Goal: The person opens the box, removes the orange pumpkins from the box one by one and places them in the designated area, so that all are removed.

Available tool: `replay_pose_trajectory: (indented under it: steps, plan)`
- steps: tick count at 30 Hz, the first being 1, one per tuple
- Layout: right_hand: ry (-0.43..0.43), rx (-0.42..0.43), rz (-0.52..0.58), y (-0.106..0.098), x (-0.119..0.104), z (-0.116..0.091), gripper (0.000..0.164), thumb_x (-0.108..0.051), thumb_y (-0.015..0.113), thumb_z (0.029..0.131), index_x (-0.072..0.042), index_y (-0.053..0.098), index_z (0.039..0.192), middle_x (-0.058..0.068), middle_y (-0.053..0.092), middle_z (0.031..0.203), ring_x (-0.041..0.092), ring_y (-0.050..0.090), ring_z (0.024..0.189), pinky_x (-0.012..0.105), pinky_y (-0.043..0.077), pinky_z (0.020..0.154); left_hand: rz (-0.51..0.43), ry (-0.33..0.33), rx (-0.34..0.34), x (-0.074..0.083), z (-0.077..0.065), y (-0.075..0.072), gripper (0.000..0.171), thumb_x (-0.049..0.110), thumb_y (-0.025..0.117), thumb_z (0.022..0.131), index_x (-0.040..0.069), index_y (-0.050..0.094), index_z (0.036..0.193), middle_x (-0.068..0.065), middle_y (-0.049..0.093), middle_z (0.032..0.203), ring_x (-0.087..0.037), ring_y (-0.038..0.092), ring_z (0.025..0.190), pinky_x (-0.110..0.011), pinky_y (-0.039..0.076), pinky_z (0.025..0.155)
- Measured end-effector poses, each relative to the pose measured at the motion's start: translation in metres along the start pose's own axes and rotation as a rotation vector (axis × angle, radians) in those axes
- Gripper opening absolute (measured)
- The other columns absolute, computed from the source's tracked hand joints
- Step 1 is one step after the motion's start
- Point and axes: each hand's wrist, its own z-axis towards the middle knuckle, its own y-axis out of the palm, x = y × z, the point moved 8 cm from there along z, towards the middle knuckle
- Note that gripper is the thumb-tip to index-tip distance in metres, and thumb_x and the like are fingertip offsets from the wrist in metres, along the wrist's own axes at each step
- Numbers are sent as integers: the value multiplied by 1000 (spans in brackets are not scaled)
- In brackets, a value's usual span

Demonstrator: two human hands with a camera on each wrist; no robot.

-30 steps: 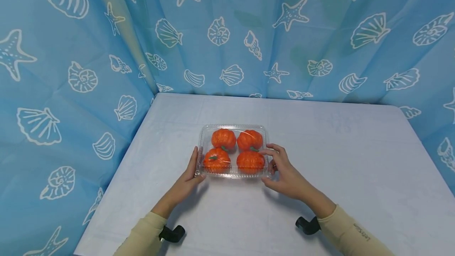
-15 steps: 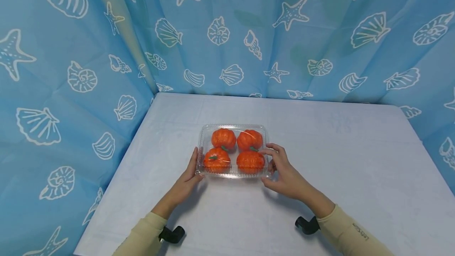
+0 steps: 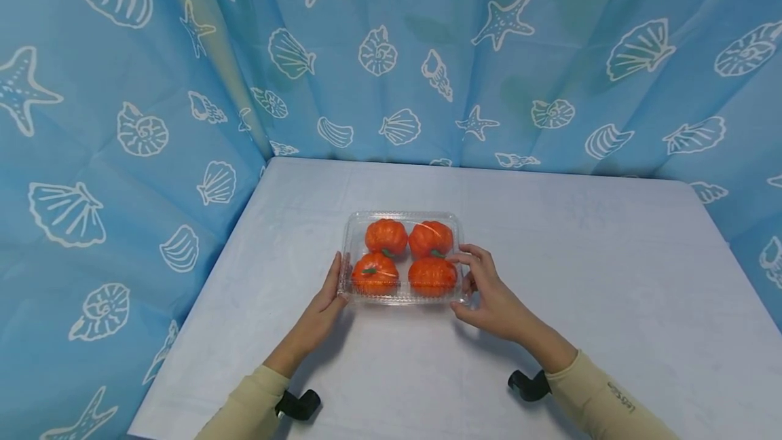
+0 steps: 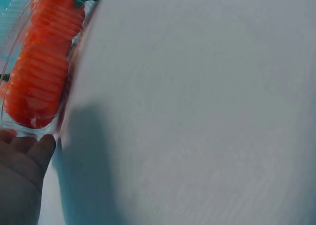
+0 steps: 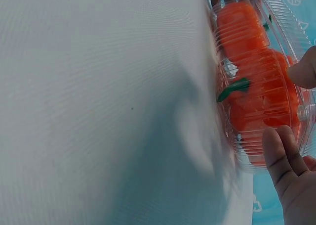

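Observation:
A clear plastic clamshell box (image 3: 403,298) sits at the middle of the table, its lid down over several small orange pumpkins (image 3: 387,235) with green stems. My left hand (image 3: 319,314) holds the box's left end, fingers along the side and thumb at the near corner. On the opposite end, my right hand (image 3: 493,304) grips the near right corner, with a finger reaching over the lid and the thumb at the front edge. In the right wrist view, the ribbed wall of the box shows between thumb and fingers. The left wrist view catches just the left fingertips (image 4: 45,145) at the box's end.
A white cloth covers the table (image 3: 599,270). Blue curtains (image 3: 379,87) printed with white shells and starfish hang behind it and along its left side. Black wrist devices (image 3: 529,386) stick out below both sleeves.

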Motion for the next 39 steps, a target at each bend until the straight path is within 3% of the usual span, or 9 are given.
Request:
replay_pose_trajectory:
  steps: [9, 16, 23, 32, 36, 39]
  plan:
    - [3, 42, 5, 2, 0, -2, 76, -9, 76, 83, -19, 36, 146, 14, 17, 161, 14, 51, 89, 32, 55, 76, 0, 42, 27, 1, 1, 0, 78, 10, 50, 104, 6, 0, 163, -17, 2, 170, -38, 5, 155, -61, 10, 122]
    - [29, 86, 1, 6, 0, -2, 70, -13, 75, 84, -19, 38, 142, 13, 17, 162, 15, 49, 85, 28, 52, 71, -14, 17, 17, 0, 1, 2, 84, 16, 56, 104, 10, -3, 164, -14, 1, 171, -35, 6, 155, -59, 12, 123]
    - [9, 132, -18, 9, 0, -3, 65, -17, 76, 87, -19, 39, 140, 14, 20, 161, 13, 49, 76, 25, 49, 64, -58, 5, 3, -1, 1, 3, 84, 13, 55, 104, 13, -4, 164, -14, -1, 171, -36, 3, 155, -60, 10, 123]
    - [-21, 144, 2, 13, -4, -2, 55, -14, 66, 93, -19, 37, 140, 17, 18, 161, 15, 48, 82, 27, 51, 67, -74, 32, 3, -1, 2, 3, 82, 10, 53, 105, 13, -4, 164, -17, -2, 170, -38, 1, 155, -60, 8, 123]
    - [-30, 151, -27, 15, -4, -2, 53, -10, 59, 93, -18, 36, 140, 17, 18, 161, 22, 57, 89, 35, 57, 74, -71, 29, 5, -1, 3, 3, 82, 10, 53, 105, 14, -4, 164, -16, -3, 170, -38, 1, 155, -60, 8, 123]
    - [-41, 152, -33, 16, -3, -1, 52, -5, 54, 91, -17, 37, 139, 17, 17, 161, 35, 60, 109, 50, 58, 87, -78, 16, 6, -2, 2, 3, 83, 10, 53, 105, 17, -5, 165, -14, -3, 171, -35, 0, 156, -59, 8, 123]
